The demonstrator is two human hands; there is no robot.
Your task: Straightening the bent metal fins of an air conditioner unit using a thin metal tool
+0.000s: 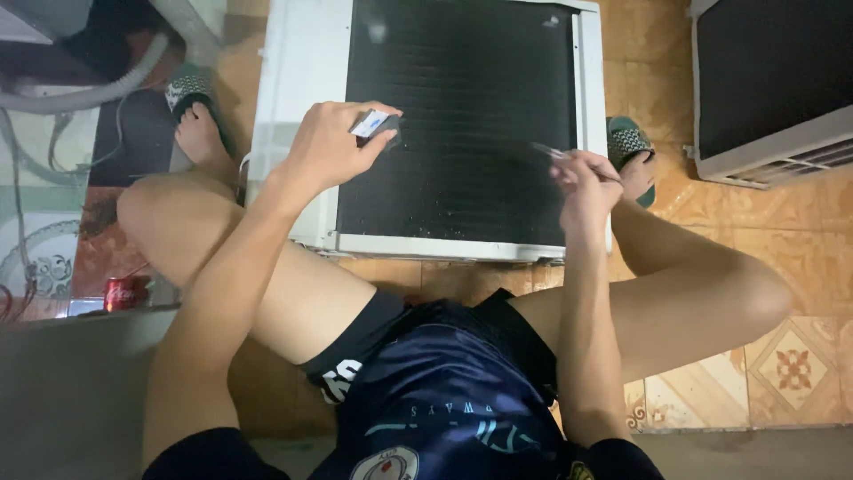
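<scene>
I sit on the floor with a white air-conditioner unit lying flat between my legs, its black finned coil facing up. My left hand rests at the coil's left edge and grips a small dark flat object with a white-and-blue face. My right hand hovers over the coil's right side and pinches a thin metal tool whose tip points left at the fins.
A second white unit with a dark coil lies at the upper right. Grey hoses and a red drink can sit at the left. My sandalled feet flank the unit on a patterned tile floor.
</scene>
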